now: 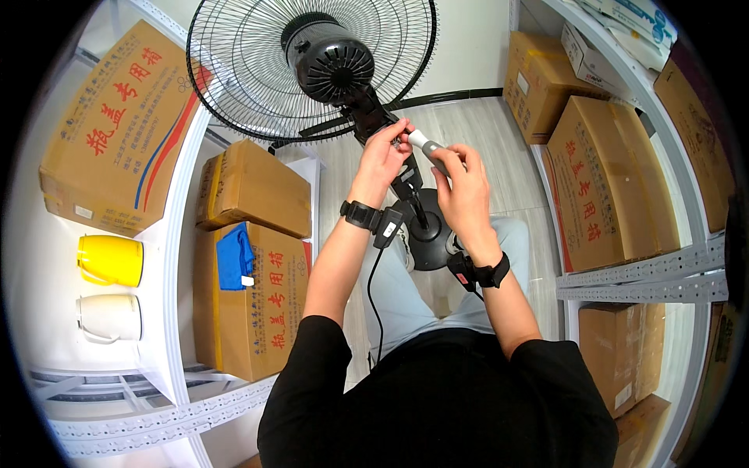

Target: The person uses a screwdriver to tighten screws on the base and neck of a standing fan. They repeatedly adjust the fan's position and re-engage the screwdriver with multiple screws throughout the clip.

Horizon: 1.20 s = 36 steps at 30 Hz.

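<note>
A black pedestal fan (341, 70) stands in front of me, its wire cage at the top and its round base (429, 249) on the floor near my shoes. My left hand (381, 160) is at the fan's neck, fingers pinched together against it; what lies between them is too small to make out. In my right hand (466, 191) is a grey-and-white handheld tool (429, 148), thick like a screwdriver handle. Its white end points up and left toward my left fingertips. The tool's tip is hidden there.
Metal shelving with cardboard boxes rises on both sides, a large box (608, 183) at right and another (117, 132) at left. A blue cloth (236, 257) drapes over a left box. Yellow (113, 261) and white (111, 318) containers sit on the left shelf. A black cable (380, 304) hangs from my left wrist.
</note>
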Available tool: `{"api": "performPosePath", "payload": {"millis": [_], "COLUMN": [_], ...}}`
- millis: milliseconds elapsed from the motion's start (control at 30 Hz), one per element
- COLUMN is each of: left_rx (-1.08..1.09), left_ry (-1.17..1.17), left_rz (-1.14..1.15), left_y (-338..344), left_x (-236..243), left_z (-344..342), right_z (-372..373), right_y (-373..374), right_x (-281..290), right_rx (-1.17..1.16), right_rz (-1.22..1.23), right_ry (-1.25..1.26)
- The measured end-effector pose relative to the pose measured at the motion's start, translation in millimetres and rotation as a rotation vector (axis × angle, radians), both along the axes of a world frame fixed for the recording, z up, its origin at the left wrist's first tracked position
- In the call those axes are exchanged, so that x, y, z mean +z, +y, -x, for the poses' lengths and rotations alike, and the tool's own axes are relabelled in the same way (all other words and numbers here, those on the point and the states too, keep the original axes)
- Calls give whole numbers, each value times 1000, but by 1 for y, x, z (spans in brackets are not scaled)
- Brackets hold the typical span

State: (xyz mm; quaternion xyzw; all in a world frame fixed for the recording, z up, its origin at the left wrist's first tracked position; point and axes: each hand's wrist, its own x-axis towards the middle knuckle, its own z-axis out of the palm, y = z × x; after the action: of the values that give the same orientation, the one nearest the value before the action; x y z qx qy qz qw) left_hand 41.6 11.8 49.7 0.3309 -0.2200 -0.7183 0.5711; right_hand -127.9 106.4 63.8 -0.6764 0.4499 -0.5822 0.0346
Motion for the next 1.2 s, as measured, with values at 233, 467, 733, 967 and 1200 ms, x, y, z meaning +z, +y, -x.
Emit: {"api": "performPosePath", "payload": {"millis": [233, 467, 733, 967, 1200], "left_rx": [-21, -44, -98, -51, -94], "left_ry": [33, 73, 97, 90, 85], "left_rz": [-4, -23, -3, -35, -10], "left_y": [-1, 0, 1, -1, -3], "left_x": [-6, -1, -1, -1, -1], "left_z": [-5, -3, -3, 0, -3], "right_z": [-4, -7, -5, -7, -8], "right_y": [11, 12, 3, 12, 10], "right_x": [8, 6, 5, 6, 2], "right_rx": [7, 58, -1, 28, -23], "right_rz": [-415, -431, 39, -385, -263], "right_ry": [-97, -235, -18, -199, -149]}}
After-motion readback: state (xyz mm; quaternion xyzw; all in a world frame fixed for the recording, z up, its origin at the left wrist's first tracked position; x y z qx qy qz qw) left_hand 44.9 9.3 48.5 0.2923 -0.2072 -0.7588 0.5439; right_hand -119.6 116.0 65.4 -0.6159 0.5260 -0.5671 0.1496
